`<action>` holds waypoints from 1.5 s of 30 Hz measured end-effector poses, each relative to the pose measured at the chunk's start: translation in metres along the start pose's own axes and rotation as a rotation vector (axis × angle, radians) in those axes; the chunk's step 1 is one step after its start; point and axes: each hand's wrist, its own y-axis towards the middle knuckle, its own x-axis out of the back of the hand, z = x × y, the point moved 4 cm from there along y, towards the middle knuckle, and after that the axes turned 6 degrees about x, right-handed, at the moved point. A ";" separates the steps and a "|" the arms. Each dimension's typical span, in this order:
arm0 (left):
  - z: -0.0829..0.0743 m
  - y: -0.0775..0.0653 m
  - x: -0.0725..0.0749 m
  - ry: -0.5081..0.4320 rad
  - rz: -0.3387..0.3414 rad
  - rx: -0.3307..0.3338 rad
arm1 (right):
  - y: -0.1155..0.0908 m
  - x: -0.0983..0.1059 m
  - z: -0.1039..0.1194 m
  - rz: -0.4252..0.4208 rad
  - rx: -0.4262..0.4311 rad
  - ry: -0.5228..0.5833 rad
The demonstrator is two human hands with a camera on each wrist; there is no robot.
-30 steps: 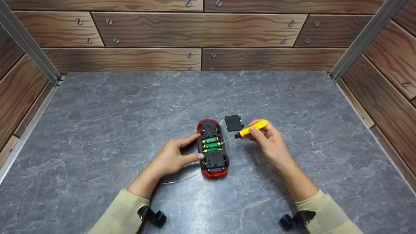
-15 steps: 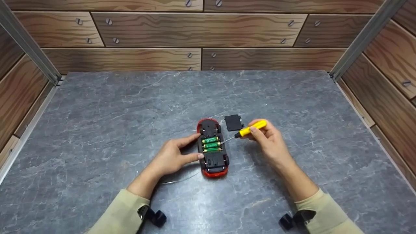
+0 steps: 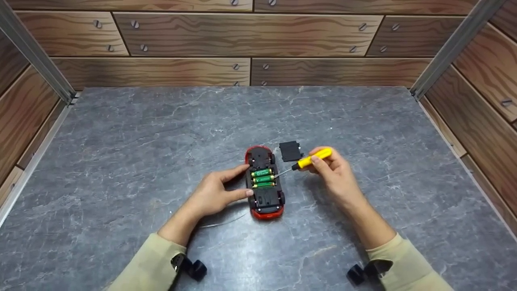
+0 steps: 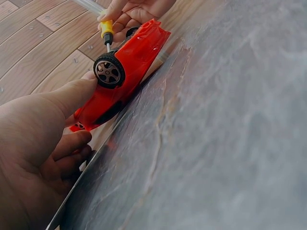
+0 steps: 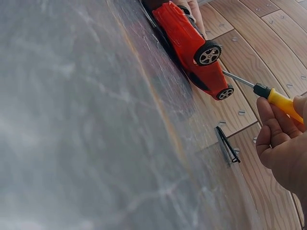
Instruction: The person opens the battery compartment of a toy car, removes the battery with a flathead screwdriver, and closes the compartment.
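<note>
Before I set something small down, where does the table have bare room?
The table has wide bare patches: behind, between the cover and back wall; left, between the left hand and left wall; right, between the right hand and right wall. Crowded: between the hands, around the car and screwdriver.
</note>
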 end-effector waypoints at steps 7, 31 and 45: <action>-0.002 0.000 0.001 0.007 -0.001 0.009 | 0.002 0.000 0.001 0.005 0.001 -0.019; -0.003 0.001 0.002 -0.002 0.001 -0.015 | 0.004 0.001 -0.001 -0.003 -0.053 0.036; -0.001 0.000 0.000 -0.001 0.001 0.000 | 0.002 0.003 -0.009 0.002 -0.150 0.166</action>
